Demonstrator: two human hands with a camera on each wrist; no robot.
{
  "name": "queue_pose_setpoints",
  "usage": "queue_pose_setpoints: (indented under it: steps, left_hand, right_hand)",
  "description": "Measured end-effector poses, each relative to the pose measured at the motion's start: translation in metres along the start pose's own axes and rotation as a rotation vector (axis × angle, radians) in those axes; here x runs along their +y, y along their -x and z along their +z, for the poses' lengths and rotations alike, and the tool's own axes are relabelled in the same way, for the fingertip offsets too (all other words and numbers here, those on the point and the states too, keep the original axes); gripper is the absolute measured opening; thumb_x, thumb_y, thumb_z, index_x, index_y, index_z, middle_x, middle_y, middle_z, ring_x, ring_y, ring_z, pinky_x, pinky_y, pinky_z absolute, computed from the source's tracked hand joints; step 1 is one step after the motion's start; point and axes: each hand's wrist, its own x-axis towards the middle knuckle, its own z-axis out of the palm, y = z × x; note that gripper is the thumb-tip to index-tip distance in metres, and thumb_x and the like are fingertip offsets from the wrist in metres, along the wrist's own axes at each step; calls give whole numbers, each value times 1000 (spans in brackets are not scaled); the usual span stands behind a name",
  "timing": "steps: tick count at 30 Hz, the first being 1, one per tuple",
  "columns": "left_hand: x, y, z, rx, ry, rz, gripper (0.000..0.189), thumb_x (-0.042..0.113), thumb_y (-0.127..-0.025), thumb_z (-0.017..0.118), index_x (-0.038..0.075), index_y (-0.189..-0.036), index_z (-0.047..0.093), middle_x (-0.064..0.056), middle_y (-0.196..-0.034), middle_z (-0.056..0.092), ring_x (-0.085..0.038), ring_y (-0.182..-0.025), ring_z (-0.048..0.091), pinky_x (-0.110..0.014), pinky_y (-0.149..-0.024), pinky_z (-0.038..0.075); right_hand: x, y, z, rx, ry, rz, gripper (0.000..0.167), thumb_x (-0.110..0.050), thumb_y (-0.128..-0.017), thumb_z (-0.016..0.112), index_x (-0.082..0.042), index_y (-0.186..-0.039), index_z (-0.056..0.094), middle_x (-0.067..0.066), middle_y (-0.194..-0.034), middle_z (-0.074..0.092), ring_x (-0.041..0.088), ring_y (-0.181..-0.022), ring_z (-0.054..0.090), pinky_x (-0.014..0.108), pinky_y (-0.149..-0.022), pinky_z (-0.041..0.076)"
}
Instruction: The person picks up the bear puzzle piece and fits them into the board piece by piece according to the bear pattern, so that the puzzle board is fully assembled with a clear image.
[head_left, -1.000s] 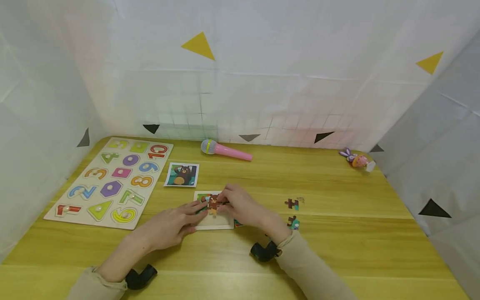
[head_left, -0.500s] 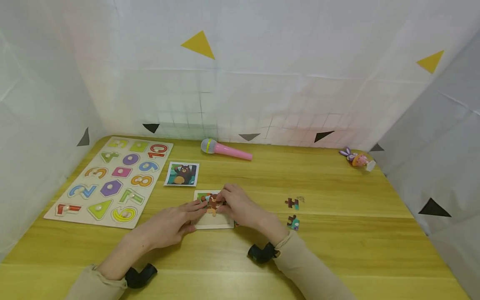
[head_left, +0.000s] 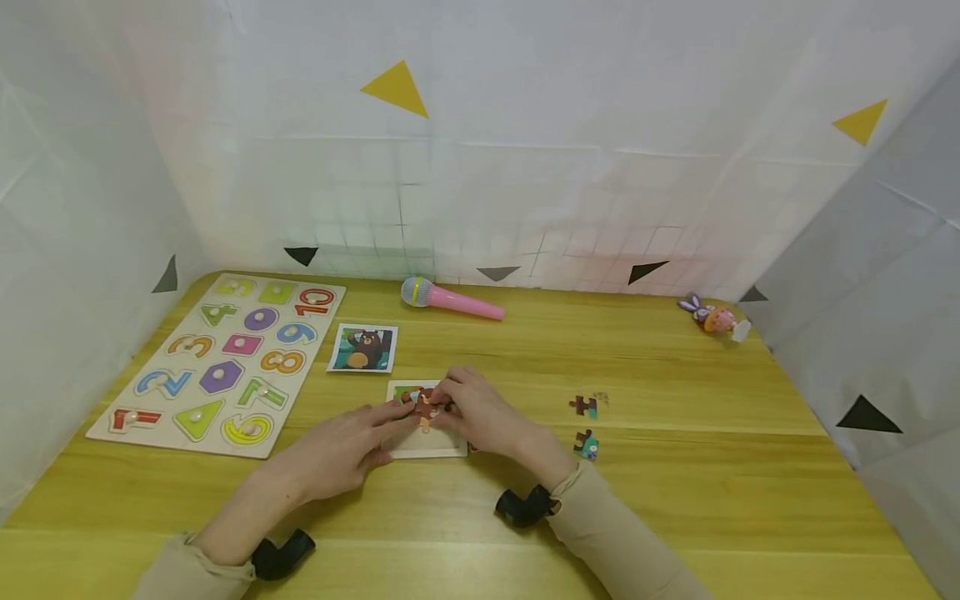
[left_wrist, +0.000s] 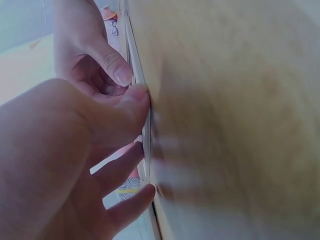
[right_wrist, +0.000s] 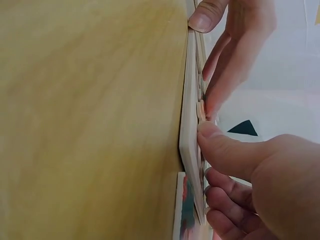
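Observation:
A shallow wooden puzzle tray [head_left: 429, 448] lies in front of me, its upper part filled with jigsaw pieces of a brown bear. My right hand [head_left: 483, 414] pinches a jigsaw piece [right_wrist: 201, 110] between thumb and fingers over the tray; its edge stands slightly proud in the right wrist view, and the fingers cover most of it. From the left, my left hand [head_left: 330, 447] rests across the tray with extended fingers on the bear pieces and the thumb [left_wrist: 134, 102] at the near rim. A colourful piece [right_wrist: 186, 207] lies by the tray's right side, mostly hidden under the right hand.
Two loose jigsaw pieces, one brown [head_left: 582, 406] and one teal and brown [head_left: 587, 445], lie to the right. A bear picture card [head_left: 363, 348], number board [head_left: 225, 367], pink toy microphone [head_left: 457, 300] and bunny toy [head_left: 714, 319] lie farther out on the wooden table [head_left: 675, 517].
The right hand's fingers have shifted slightly over the bear pieces, and its forearm has moved a little left. The left hand's fingers have crept slightly right across the tray.

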Motion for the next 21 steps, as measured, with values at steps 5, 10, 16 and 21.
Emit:
queue_pose_setpoints:
  steps: [5,10,16,21]
  left_hand:
    - [1,0,1,-7,-27,-2,52,21,-101,60,22,-151,47,-7,-157,40,-33,-136,49,-52,-108,44]
    - [2,0,2,-3,-22,3,51,19,-101,61,20,-150,49,-5,-160,37,-31,-140,45,-51,-109,43]
    - [1,0,3,-3,-23,24,50,18,-102,58,17,-150,48,-1,-161,36,-32,-145,38,-51,-113,39]
    - [1,0,3,-6,-8,25,51,18,-102,57,16,-152,45,-1,-161,36,-32,-146,36,-51,-115,37]
  right_hand:
    - [1,0,0,-7,-20,10,25,-24,-91,75,-5,-106,69,4,-99,60,17,-92,52,32,-84,48]
    - [1,1,0,-20,-25,33,28,-24,-91,75,-6,-112,68,3,-98,59,15,-91,51,32,-83,47]
    - [2,1,0,-30,-22,39,31,-22,-92,74,-7,-118,69,3,-98,58,15,-91,50,31,-81,46]
    - [2,1,0,-27,-21,32,33,-21,-92,74,-9,-121,70,3,-99,59,15,-90,50,30,-80,45]
